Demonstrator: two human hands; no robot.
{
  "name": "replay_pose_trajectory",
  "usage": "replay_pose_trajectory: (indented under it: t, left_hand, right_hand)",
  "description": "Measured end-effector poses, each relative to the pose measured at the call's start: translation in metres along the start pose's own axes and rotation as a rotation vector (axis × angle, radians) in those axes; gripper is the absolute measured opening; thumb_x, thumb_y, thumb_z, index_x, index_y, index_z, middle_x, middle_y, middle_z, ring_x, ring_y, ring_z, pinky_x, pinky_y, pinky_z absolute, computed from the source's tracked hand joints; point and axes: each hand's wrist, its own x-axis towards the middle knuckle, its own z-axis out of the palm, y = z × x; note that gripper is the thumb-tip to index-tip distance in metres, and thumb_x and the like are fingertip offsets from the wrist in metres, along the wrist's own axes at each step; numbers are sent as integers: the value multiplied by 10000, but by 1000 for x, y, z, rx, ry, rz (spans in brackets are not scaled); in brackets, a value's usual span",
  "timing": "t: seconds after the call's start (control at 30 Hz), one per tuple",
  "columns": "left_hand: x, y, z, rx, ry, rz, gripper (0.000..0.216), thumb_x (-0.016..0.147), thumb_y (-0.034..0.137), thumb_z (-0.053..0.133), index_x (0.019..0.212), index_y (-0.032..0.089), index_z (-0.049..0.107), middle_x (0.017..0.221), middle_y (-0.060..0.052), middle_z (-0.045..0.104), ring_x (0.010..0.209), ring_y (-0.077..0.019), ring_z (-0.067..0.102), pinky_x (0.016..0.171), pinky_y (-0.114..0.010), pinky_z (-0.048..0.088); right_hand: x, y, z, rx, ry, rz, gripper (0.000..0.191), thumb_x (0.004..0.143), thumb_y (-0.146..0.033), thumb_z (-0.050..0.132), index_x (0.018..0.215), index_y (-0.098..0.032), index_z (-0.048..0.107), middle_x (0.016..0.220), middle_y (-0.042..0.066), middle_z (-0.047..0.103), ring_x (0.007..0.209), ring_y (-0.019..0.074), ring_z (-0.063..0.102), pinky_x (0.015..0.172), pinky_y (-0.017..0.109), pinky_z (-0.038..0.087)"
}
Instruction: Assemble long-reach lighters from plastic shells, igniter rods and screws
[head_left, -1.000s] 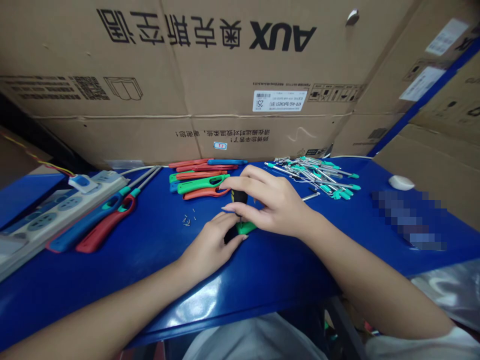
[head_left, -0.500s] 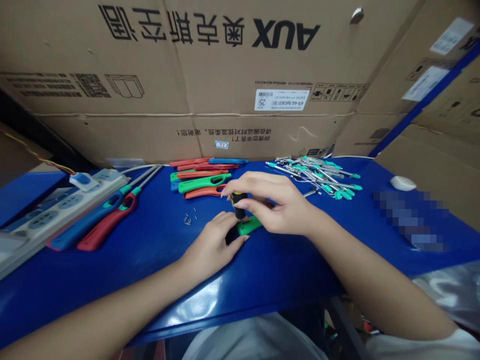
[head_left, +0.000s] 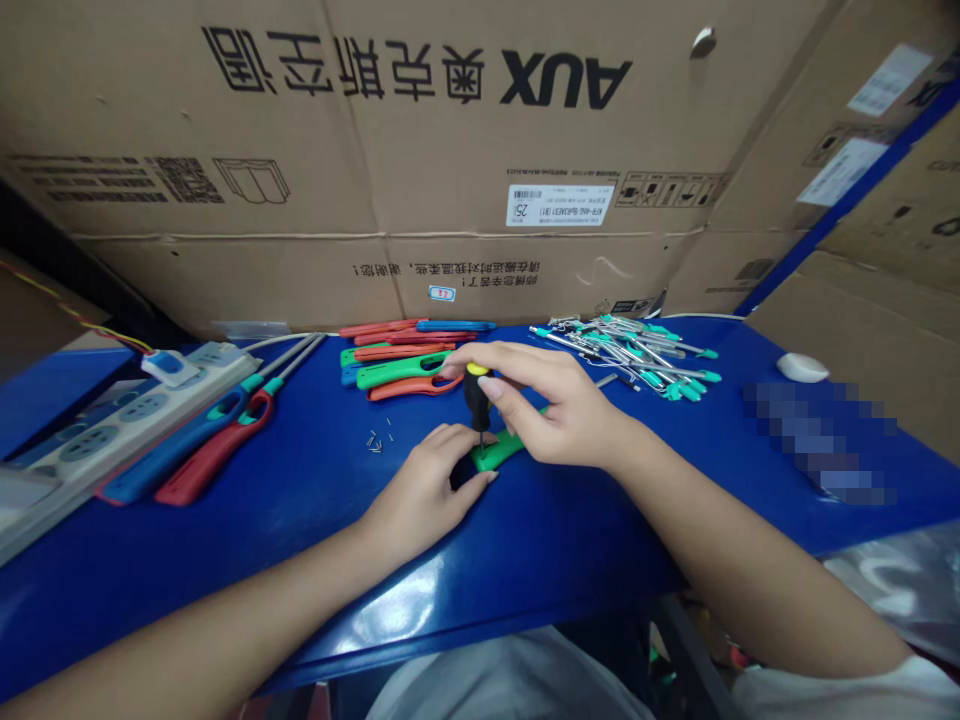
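My right hand (head_left: pixel 570 405) is closed around a small screwdriver (head_left: pixel 477 405) with a black and yellow handle, held upright. Its tip meets the near-left end of a green lighter (head_left: pixel 501 453) lying on the blue table. That same end is gripped between the thumb and fingers of my left hand (head_left: pixel 424 490), which rests on the table. Part of the lighter is covered by my right hand; a bit of metal rod shows beyond it. To the left of the screwdriver lie several tiny screws (head_left: pixel 376 443).
Red, green and blue handle shells (head_left: pixel 405 372) are stacked at the back. Right of them is a heap of metal rods (head_left: pixel 637 350) with teal ends. A blue lighter (head_left: pixel 172 450) and a red lighter (head_left: pixel 214 455) lean by a power strip (head_left: pixel 112 430). A cardboard sheet (head_left: pixel 420 205) stands behind.
My right fingers have shifted on the screwdriver handle, so more of its yellow top shows. My left hand and the green lighter have stayed in place.
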Motion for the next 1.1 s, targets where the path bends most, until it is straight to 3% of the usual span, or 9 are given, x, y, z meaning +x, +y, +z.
replay_pose_trajectory:
  t: [0.3, 0.47, 0.57, 0.67, 0.73, 0.8, 0.9, 1.0, 1.1]
  left_hand:
    - [1, 1, 1, 17, -24, -17, 113, 902, 198, 695, 1006, 187, 651, 1015, -70, 700, 985, -252, 672, 890, -411, 561]
    - [-4, 8, -20, 133, -139, -83, 540, 824, 128, 701, 1340, 205, 565, 1208, -110, 696, 1103, -289, 678, 960, -441, 555]
    - [-11, 16, -39, 308, -239, -105, 683, 755, 113, 719, 1405, 230, 544, 1223, -128, 694, 1109, -344, 679, 925, -468, 561]
    - [-13, 26, -45, 458, -299, -117, 658, 771, 274, 790, 1389, 208, 574, 1216, -157, 691, 1096, -402, 665, 909, -523, 551]
    - [-9, 31, -39, 494, -336, -113, 581, 880, 344, 711, 1415, 185, 550, 1279, -166, 663, 1136, -388, 641, 947, -529, 540]
    - [-3, 34, -30, 509, -378, -107, 496, 961, 305, 611, 1431, 167, 532, 1324, -160, 637, 1175, -359, 615, 987, -508, 529]
    - [3, 36, -26, 536, -431, -111, 472, 995, 145, 461, 1464, 151, 505, 1309, -165, 633, 1192, -330, 606, 1023, -485, 513]
    - [1, 40, -48, 477, -493, -183, 481, 964, 157, 496, 1444, 162, 534, 1297, -159, 636, 1176, -307, 635, 1013, -423, 527]
    - [-12, 42, -92, 330, -528, -220, 381, 997, 308, 489, 1355, 311, 618, 1313, -59, 652, 1170, -248, 657, 1004, -345, 533]
  right_hand:
    - [1, 0, 2, -24, 105, 19, 209, 923, -348, 713, 1015, -160, 702, 918, 46, 698, 641, 100, 581, 629, 246, 527]
    - [4, 16, -15, 185, 354, 243, 224, 946, -358, 670, 1067, -170, 649, 909, 26, 693, 543, 81, 590, 509, 224, 512]
    - [-5, 41, -33, 95, 410, 331, 239, 914, -371, 702, 1045, -184, 630, 852, 5, 674, 571, 108, 642, 540, 243, 549]
    - [-23, 66, -44, -159, 335, 360, 191, 880, -321, 722, 983, -175, 654, 919, 44, 691, 687, 147, 690, 573, 260, 544]
    - [-37, 77, -48, -256, 346, 389, 174, 883, -314, 698, 978, -176, 653, 911, 57, 696, 670, 158, 677, 556, 275, 538]
    - [-47, 84, -51, -329, 349, 402, 139, 887, -299, 669, 969, -189, 647, 908, 62, 688, 683, 172, 672, 574, 293, 547]
    - [-56, 89, -61, -424, 215, 370, 131, 875, -254, 642, 998, -210, 648, 956, 72, 691, 764, 202, 672, 681, 340, 563]
    - [-60, 91, -75, -463, 4, 422, 196, 846, -210, 611, 1037, -208, 654, 1012, 91, 674, 859, 236, 663, 778, 386, 559]
    - [-64, 91, -84, -480, -244, 517, 255, 826, -180, 585, 1066, -199, 668, 1079, 114, 634, 974, 265, 644, 867, 412, 539]
